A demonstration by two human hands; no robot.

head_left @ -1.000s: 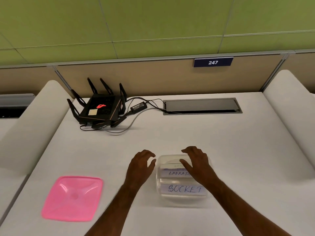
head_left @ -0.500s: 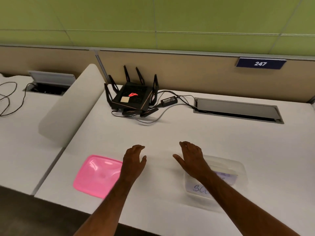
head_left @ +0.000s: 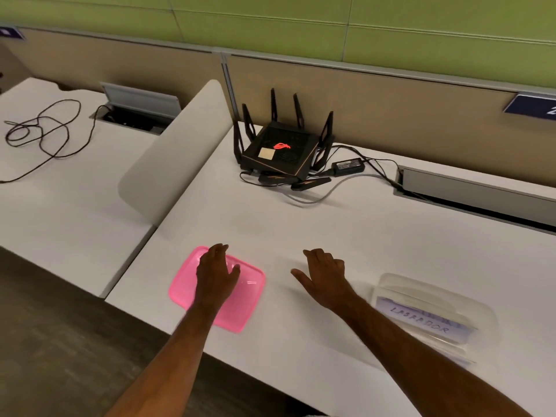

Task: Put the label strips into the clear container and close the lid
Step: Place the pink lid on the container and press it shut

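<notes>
the thin, square pink plastic lid (head_left: 217,288) near the desk's (head_left: 331,224) front left corner looks light and bendy (best pinched at an edge), left hand (head_left: 217,273) spread flat over it, right hand (head_left: 323,273) open and empty beside the clear plastic container (head_left: 433,319) of paper label strips (head_left: 421,322).

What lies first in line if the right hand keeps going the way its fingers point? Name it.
Bare desk first; beyond the right hand, probably the router and its cables, though depth is unclear.
</notes>
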